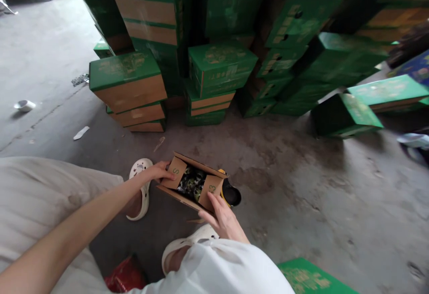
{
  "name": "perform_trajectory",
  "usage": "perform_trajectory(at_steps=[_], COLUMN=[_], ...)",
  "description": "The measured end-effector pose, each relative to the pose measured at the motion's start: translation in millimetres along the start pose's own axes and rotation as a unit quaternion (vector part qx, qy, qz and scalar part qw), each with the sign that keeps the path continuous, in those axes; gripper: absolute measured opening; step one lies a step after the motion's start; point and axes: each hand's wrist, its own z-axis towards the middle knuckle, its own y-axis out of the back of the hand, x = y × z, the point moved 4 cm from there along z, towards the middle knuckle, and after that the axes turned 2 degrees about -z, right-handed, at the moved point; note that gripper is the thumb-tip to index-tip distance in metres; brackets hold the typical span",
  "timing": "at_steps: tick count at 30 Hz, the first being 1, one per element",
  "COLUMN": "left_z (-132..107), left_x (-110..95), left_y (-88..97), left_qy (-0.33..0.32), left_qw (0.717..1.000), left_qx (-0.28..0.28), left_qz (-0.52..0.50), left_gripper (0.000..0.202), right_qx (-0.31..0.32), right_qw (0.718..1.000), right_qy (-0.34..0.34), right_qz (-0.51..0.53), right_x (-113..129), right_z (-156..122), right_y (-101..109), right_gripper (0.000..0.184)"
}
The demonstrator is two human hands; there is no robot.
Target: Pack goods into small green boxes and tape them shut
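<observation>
A small cardboard box (187, 201) sits low between my feet, with its long side flaps raised. Dark items in shiny, patterned plastic wrapping (192, 182) show through its opening. The left end flap bears a green "S" and the right one a green "3"; both are folded inward. My left hand (162, 172) grips the box's left end, thumb over the flap. My right hand (223, 213) rests on the right end flap, fingers stretched and thumb apart along the near side. A black and yellow object (231, 193), partly hidden, lies against the box's right end.
Stacks of green and brown cartons (221, 68) stand ahead, with more green boxes (348, 113) at the right. A green box (311, 278) is near my right knee. A red bag-like item (125, 276) lies below me. A white cup-like object (24, 105) is on the floor at left.
</observation>
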Motion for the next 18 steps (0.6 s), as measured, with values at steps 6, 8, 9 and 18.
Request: perform_trajectory(at_steps=[6,8,9,18], left_z=[-9.3,-14.9,-17.6,-17.7], left_x=[5.3,10.0,12.2,28.7], left_y=[9.0,12.2,11.6,-19.2], left_qy=[0.054,0.072,0.070,-0.153], left_qw=[0.998,0.997,0.997,0.986], left_qx=[-0.029,-0.025,-0.009,-0.069], left_qz=[0.030,0.001,-0.026,-0.017], left_gripper=[0.103,0.104,0.101,0.109], right_qx=[-0.089,-0.130,-0.151,-0.235], right_qw=[0.993,0.980,0.970,0.918], right_qy=[-0.014,-0.037,-0.039,0.016], right_qz=[-0.070,-0.143,-0.185,-0.319], right_x=[6.9,3.9,2.9,32.3], right_z=[30.9,39.0,42.0,54.2], right_y=[0.3,-1.9,-3.4,5.0], right_gripper=[0.044,0.043,0.043,0.036])
